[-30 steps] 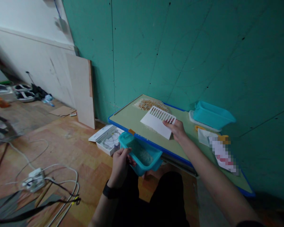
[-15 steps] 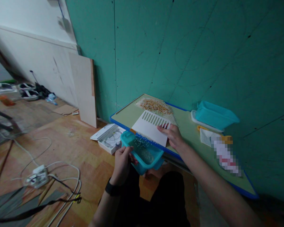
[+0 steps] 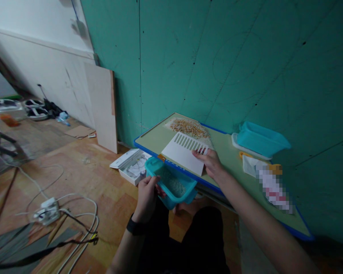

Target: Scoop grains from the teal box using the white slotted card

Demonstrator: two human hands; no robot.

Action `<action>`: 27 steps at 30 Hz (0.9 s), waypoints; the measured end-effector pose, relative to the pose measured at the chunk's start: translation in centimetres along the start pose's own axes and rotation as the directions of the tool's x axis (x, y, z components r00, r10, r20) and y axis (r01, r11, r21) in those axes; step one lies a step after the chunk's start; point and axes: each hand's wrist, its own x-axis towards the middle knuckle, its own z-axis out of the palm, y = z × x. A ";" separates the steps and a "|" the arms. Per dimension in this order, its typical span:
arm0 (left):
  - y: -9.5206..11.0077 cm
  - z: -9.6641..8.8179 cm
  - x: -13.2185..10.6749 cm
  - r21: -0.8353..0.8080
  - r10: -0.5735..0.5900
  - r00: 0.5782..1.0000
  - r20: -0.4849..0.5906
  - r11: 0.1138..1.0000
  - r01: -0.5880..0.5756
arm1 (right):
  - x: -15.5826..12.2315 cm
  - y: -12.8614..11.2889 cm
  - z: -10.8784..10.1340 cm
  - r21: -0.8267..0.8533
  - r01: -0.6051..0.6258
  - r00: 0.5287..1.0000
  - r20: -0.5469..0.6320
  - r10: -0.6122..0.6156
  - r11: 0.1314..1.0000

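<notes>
My left hand [image 3: 147, 194] grips the near side of a teal plastic basin [image 3: 163, 195], holding it just below the edge of the table [image 3: 223, 148]. White grains that look like rice [image 3: 175, 186] lie in its bottom. My right hand [image 3: 210, 163] is closed around the right side of a white slotted scraper [image 3: 180, 154], which rests flat near the table's blue edge. A few white grains dot that edge. Beyond the scraper spreads a pile of yellow kernels mixed with white grains [image 3: 188, 127].
Another teal basin [image 3: 263, 137] stands on a white lid at the table's right, near a blurred packet [image 3: 274, 190]. An opened white box [image 3: 133, 169] sits on the floor. A power strip [image 3: 47, 211] with tangled cables lies at left. A green wall [image 3: 202, 57] rises behind.
Grains were falling off the table edge into the basin; now the fall has stopped and the grains lie in it. The scraper and both hands have barely moved.
</notes>
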 end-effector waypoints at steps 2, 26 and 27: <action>0.0 0.0 0.0 -0.011 0.004 1.000 0.026 1.000 -0.004 | -0.2 0.1 0.1 -0.016 0.014 0.999 0.038 -0.014 1.000; -1.4 -0.5 0.0 -0.027 0.018 1.000 0.014 0.999 -0.018 | -3.1 -1.8 -4.9 -0.075 0.095 0.984 -0.141 -0.105 0.993; -1.5 -0.6 -0.1 -0.027 0.026 0.999 0.027 0.999 -0.025 | -3.5 -2.1 -6.3 -0.106 0.120 0.973 -0.186 -0.139 0.987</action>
